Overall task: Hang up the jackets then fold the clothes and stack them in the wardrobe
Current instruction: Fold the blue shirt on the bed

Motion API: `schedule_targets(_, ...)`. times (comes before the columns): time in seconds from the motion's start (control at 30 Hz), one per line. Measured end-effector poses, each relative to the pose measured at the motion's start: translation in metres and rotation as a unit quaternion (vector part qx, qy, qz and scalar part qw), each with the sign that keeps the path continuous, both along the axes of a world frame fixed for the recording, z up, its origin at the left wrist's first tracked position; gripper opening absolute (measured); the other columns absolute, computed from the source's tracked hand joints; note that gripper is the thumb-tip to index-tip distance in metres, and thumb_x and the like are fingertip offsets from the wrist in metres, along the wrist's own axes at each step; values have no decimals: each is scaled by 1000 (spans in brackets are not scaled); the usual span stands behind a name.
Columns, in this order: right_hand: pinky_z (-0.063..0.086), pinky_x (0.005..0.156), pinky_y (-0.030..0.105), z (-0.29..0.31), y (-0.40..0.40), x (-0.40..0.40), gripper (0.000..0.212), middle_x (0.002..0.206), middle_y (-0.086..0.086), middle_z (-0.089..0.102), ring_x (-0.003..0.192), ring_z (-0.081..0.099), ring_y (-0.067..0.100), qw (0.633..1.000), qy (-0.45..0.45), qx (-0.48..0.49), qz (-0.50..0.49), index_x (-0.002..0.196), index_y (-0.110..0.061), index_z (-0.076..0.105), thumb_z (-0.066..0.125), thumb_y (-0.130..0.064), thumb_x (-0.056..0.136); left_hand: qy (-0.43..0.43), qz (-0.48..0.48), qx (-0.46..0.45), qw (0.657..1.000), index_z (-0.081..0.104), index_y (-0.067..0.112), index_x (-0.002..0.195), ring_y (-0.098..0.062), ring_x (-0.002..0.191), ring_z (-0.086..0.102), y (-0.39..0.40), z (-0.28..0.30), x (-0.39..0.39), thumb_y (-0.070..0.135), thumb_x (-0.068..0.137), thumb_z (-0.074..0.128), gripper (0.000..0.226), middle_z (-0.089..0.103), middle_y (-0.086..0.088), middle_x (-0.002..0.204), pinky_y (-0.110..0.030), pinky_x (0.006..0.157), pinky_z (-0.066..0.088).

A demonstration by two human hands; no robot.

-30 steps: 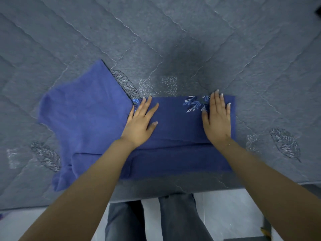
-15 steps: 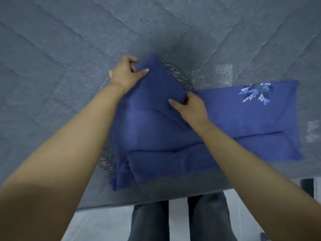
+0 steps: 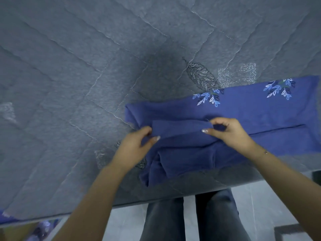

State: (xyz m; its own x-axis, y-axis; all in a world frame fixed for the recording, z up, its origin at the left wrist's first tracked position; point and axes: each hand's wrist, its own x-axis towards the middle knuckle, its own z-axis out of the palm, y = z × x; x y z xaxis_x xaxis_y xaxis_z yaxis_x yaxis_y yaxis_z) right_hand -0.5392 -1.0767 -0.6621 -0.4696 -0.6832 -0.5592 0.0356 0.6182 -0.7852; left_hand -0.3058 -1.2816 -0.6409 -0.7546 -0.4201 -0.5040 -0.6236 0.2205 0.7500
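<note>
There is one view only, from a camera on the person's head. It looks steeply down and forward, close over the bed (image 3: 86,84) edge, taking in both forearms, the floor (image 3: 260,206) and the person's legs (image 3: 189,220) at the bottom. Its wide lens bends the bed's near edge.

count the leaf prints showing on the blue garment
2. One leaf print sits at the blue garment top edge near the middle; the other is near the right end. Folds may hide more.
</note>
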Motion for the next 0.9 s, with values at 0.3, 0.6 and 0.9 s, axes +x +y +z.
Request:
schedule_targets(0.3, 36, 61, 10, -12, -25, -13, 24, 68, -6, 44, 62, 38, -4, 997, 41, 19, 58, 72, -19, 55, 74, -10, 83, -9, 121, -31, 992, 49, 18, 88, -12, 54, 49, 15, -21, 2, 37, 96, 56, 22, 55, 3, 63, -38, 55, 44)
schedule_targets(0.6, 51, 78, 38, -25, -52, -10, 40, 95, 1, 61, 85, 60, 22, 963, 230, 121, 67, 118, -15, 59, 76, -23, 83, -146, 166, -168, 961, 50, 15, 128, -30, 99, 57, -1, -39, -32, 20, 87, 68, 45, 59, -6, 108, -42, 77, 46)
schedule_targets(0.9, 45, 86, 22, -10, 40, 9, 26, 108, 9, 58, 84, 56, 7, 947, 153, 99, -266, 116, -2, 59, 60, 2, 91, -73, -204, -272, 938, 15, 20, 155, -23, 150, 6, 72, -44, -82, 17, 97, 46, 66, 2, -6, 164, -40, 121, 4)
